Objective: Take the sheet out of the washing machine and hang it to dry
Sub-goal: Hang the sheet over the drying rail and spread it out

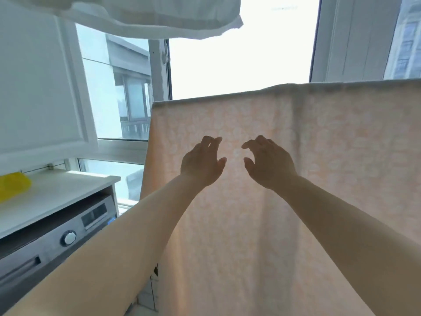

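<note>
A pale peach sheet (330,142) with a faint white pattern hangs spread out in front of me, folded over a line or rail along its top edge, backlit by the window. My left hand (201,163) and my right hand (268,163) are raised side by side in front of its middle, fingers curled and apart, holding nothing. I cannot tell whether the fingertips touch the cloth. The silver washing machine (57,242) stands at the lower left; its door is out of view.
A white countertop (59,192) over the washing machine carries a yellow object (13,185). A white cabinet (34,87) hangs above it. Another white cloth (159,14) hangs overhead. Large windows (239,53) stand behind the sheet.
</note>
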